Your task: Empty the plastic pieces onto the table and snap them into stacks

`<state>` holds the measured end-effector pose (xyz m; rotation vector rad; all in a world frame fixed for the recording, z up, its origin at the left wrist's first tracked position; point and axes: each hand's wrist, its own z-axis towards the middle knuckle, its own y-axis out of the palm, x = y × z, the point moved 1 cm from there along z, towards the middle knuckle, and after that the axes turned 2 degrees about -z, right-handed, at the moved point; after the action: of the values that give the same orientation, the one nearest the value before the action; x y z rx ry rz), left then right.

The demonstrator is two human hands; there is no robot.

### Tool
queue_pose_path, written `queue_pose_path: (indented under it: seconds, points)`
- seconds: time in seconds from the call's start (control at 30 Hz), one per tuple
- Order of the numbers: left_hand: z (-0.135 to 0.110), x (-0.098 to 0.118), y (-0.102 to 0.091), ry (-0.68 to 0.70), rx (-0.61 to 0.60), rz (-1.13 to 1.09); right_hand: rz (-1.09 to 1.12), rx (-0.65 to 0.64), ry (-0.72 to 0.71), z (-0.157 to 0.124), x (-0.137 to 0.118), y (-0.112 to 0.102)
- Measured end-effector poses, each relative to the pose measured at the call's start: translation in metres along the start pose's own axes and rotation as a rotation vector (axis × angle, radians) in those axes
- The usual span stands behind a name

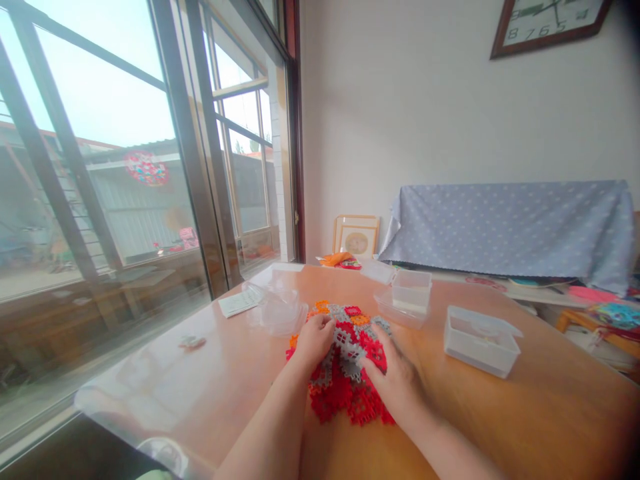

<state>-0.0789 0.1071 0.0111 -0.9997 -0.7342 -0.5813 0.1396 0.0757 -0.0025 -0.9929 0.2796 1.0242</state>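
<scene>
A flat mat of interlocked plastic pieces (350, 363), red, grey and orange, lies on the wooden table (525, 413) in front of me. My left hand (314, 340) rests on the mat's left edge with fingers curled down onto the pieces. My right hand (395, 380) lies on the mat's right side, fingers bent and pressing on red pieces. Whether either hand pinches a single piece is hidden by the fingers.
Clear plastic boxes stand around the mat: one at the right (480, 340), a stacked one behind (410, 293), lids at the left (277, 310). A paper slip (240, 301) lies near the window (100, 167). A cloth-covered object (510, 223) stands behind the table.
</scene>
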Motion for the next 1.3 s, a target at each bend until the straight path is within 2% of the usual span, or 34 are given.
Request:
queue_pose_path:
  seconds: [0.1,0.27,0.33,0.4,0.53,0.67,0.8,0.93,1.0,1.1,1.2,1.3]
  points:
    - [-0.001,0.003,0.001,0.002,0.004,0.000,0.078,0.048,0.181,0.007,0.009,-0.006]
    - [-0.009,0.017,-0.005,0.022,0.028,0.003,0.191,0.160,0.356,0.017,0.029,-0.013]
    - [-0.017,0.028,-0.009,0.092,-0.002,0.017,0.248,0.180,0.410,0.018,0.037,-0.013]
    - [-0.025,0.040,-0.010,0.220,-0.077,0.040,0.320,0.191,0.433,0.019,0.041,-0.012]
    - [-0.040,0.059,-0.005,0.388,-0.202,0.091,0.497,0.218,0.433,0.019,0.038,-0.010]
    - [-0.045,0.064,0.006,0.418,-0.227,0.145,0.616,0.165,0.371,0.019,0.028,-0.010]
    - [-0.041,0.059,0.012,0.310,-0.174,0.032,0.620,0.084,0.321,0.018,0.027,-0.007]
    - [-0.033,0.047,0.018,0.169,-0.149,-0.156,0.691,0.050,0.406,0.018,0.035,-0.004]
    - [-0.030,0.042,0.020,0.142,-0.132,-0.214,0.714,0.021,0.442,0.018,0.038,-0.002]
    - [-0.026,0.039,0.021,0.176,-0.109,-0.259,0.645,0.027,0.399,0.019,0.041,-0.001]
    - [-0.027,0.041,0.019,0.206,-0.105,-0.247,0.469,0.084,0.300,0.020,0.041,-0.002]
    - [-0.032,0.048,0.016,0.234,-0.158,-0.247,0.378,0.076,0.245,0.020,0.039,-0.004]
